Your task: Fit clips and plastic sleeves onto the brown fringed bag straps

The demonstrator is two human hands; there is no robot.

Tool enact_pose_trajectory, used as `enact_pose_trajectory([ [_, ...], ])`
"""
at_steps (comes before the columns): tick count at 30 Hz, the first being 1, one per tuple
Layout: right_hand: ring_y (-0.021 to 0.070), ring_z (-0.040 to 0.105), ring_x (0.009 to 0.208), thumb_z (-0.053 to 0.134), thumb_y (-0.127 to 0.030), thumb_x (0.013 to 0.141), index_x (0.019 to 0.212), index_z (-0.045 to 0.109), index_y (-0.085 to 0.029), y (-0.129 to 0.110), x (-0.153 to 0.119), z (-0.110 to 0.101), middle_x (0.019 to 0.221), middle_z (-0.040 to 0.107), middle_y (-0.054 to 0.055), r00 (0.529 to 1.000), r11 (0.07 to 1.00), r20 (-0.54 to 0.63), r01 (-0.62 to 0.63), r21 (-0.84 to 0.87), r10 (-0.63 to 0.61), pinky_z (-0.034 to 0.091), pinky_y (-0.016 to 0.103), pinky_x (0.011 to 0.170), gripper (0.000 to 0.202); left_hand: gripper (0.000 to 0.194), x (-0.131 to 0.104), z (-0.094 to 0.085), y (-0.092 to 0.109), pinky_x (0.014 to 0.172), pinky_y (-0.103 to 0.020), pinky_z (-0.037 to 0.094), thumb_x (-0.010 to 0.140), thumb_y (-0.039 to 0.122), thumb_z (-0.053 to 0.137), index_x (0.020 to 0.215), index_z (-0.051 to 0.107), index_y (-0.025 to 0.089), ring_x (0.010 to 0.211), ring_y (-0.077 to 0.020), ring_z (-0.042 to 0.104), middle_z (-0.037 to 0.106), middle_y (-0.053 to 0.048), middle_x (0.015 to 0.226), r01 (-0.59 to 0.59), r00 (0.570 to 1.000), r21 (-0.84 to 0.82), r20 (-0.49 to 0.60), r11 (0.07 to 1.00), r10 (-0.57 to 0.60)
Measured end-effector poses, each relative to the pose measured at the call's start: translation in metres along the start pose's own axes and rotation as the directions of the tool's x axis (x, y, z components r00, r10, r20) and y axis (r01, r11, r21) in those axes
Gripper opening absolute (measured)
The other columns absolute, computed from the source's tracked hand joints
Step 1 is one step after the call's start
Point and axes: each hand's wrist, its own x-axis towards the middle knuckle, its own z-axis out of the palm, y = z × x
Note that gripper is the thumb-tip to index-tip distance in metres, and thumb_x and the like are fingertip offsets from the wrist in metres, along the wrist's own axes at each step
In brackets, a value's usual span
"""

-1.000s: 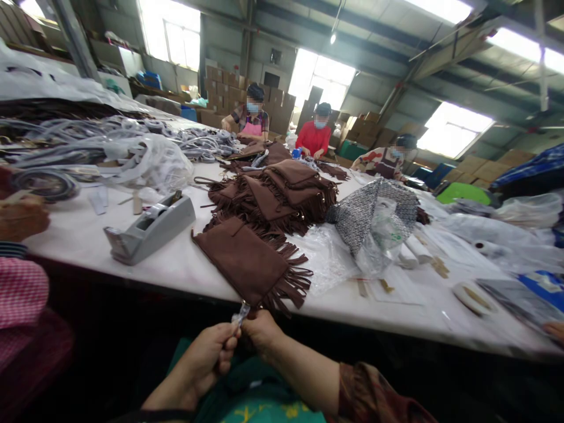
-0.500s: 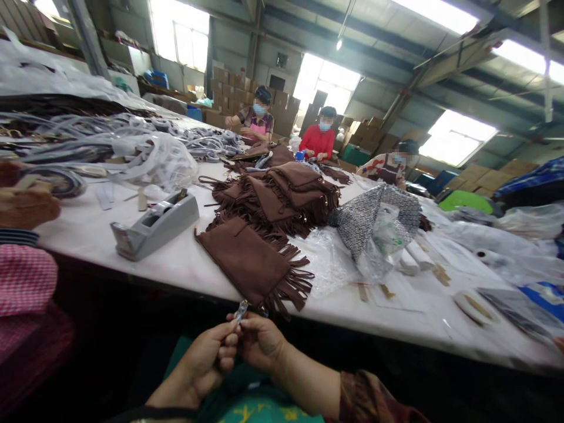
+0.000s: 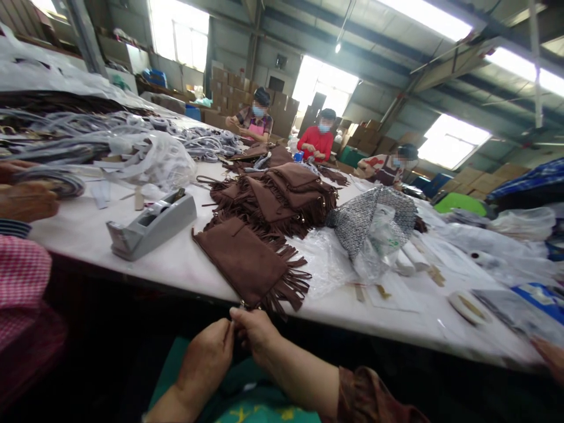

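Note:
A brown fringed bag (image 3: pixel 242 258) lies flat near the table's front edge, its fringe toward the right. Gold-coloured metal shows at its lower corner. Just below that corner my left hand (image 3: pixel 208 355) and my right hand (image 3: pixel 256 333) meet, both closed in a pinch. Half a second ago a small grey, plastic-wrapped piece stuck up between the fingertips; now the fingers cover it. Behind this bag rises a pile of similar brown fringed bags (image 3: pixel 282 191).
A grey tape dispenser (image 3: pixel 154 226) stands left of the bag. On the right lie a grey woven piece (image 3: pixel 374 220) in clear plastic and a tape roll (image 3: pixel 469 308). A co-worker's hand (image 3: pixel 29 200) holds coiled straps at the left. Several people sit across the white table (image 3: pixel 154 276).
My left hand has turned so its back faces up, and my right thumb has moved over the fingertips. The wrapped piece has gone out of sight between them. The bag has hardly moved.

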Motion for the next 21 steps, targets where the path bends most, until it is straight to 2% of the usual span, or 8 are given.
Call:
enact_pose_trajectory([
  [2,0.0083,0.042,0.043,0.077,-0.031,0.068,0.067,0.06,-0.013,0.002,0.003,0.0,0.05,0.049,-0.004,0.999,0.999,-0.027,0.032,-0.042,-0.034,0.025,0.022,0.043,0.025,0.028,0.002,0.001,-0.002,0.058,-0.03,0.031,0.087,0.03,0.046,0.061,0.053,0.021,0.058,-0.0177,0.051,0.056,-0.005,0.061,0.064,0.998,-0.121,0.029,0.991,-0.061],
  [4,0.0087,0.043,0.044,0.078,-0.03,0.064,0.065,0.062,-0.012,0.004,0.005,-0.003,0.048,0.05,-0.004,0.998,0.997,0.01,0.064,-0.031,-0.064,0.026,0.022,0.044,0.024,0.03,0.004,0.001,-0.003,0.051,-0.027,0.029,0.086,0.032,0.049,0.058,0.051,0.02,0.05,-0.014,0.044,0.049,-0.001,0.055,0.254,0.965,-0.355,0.148,0.9,-0.215],
  [7,0.0084,0.044,0.045,0.082,-0.034,0.058,0.066,0.065,-0.011,0.007,0.008,-0.01,0.053,0.057,0.0,0.987,0.994,0.129,0.09,0.066,-0.098,0.025,0.023,0.045,0.03,0.027,0.009,-0.004,-0.003,0.041,-0.019,0.02,0.089,0.03,0.052,0.065,0.053,0.017,0.039,-0.0064,0.031,0.043,0.004,0.054,0.609,0.79,-0.677,0.476,0.413,-0.385],
  [9,0.0079,0.045,0.046,0.085,-0.037,0.053,0.067,0.066,-0.01,0.008,0.009,-0.013,0.056,0.06,0.001,0.973,0.984,0.198,0.086,0.153,-0.116,0.026,0.022,0.046,0.035,0.02,0.013,-0.01,-0.001,0.04,-0.015,0.016,0.091,0.023,0.051,0.073,0.054,0.014,0.037,-0.0029,0.028,0.041,0.006,0.055,0.703,0.682,-0.705,0.634,0.089,-0.365],
  [15,0.0075,0.046,0.049,0.087,-0.031,0.055,0.07,0.065,-0.01,0.01,0.009,-0.013,0.059,0.059,0.0,0.938,0.944,0.331,-0.014,0.33,-0.102,0.031,0.022,0.049,0.034,0.024,0.021,-0.023,0.008,0.038,-0.01,0.017,0.096,0.018,0.044,0.074,0.052,0.012,0.034,-0.0005,0.028,0.034,0.009,0.053,0.756,0.538,-0.601,0.796,-0.26,-0.277],
  [18,0.0072,0.045,0.047,0.08,-0.023,0.062,0.073,0.064,-0.011,0.012,0.01,-0.011,0.059,0.058,-0.001,0.933,0.935,0.355,-0.073,0.346,-0.059,0.032,0.021,0.049,0.023,0.027,0.017,-0.02,0.008,0.038,-0.011,0.018,0.096,0.022,0.042,0.073,0.054,0.012,0.035,-0.0012,0.027,0.035,0.009,0.053,0.78,0.543,-0.594,0.799,-0.198,-0.257],
  [20,0.0076,0.044,0.043,0.073,-0.017,0.063,0.07,0.063,-0.012,0.015,0.011,-0.011,0.053,0.055,-0.002,0.946,0.962,0.324,-0.078,0.261,-0.011,0.03,0.021,0.047,0.013,0.029,0.015,-0.018,0.004,0.038,-0.015,0.021,0.093,0.029,0.047,0.07,0.057,0.014,0.037,-0.0044,0.031,0.04,0.006,0.052,0.787,0.608,-0.606,0.729,0.118,-0.315],
  [21,0.0079,0.042,0.041,0.069,-0.015,0.063,0.069,0.064,-0.012,0.017,0.012,-0.012,0.051,0.054,-0.002,0.957,0.978,0.291,-0.073,0.195,0.014,0.028,0.021,0.045,0.009,0.029,0.016,-0.018,0.002,0.04,-0.017,0.026,0.09,0.032,0.052,0.067,0.058,0.015,0.039,-0.007,0.036,0.045,0.003,0.052,0.724,0.688,-0.586,0.645,0.363,-0.331],
])
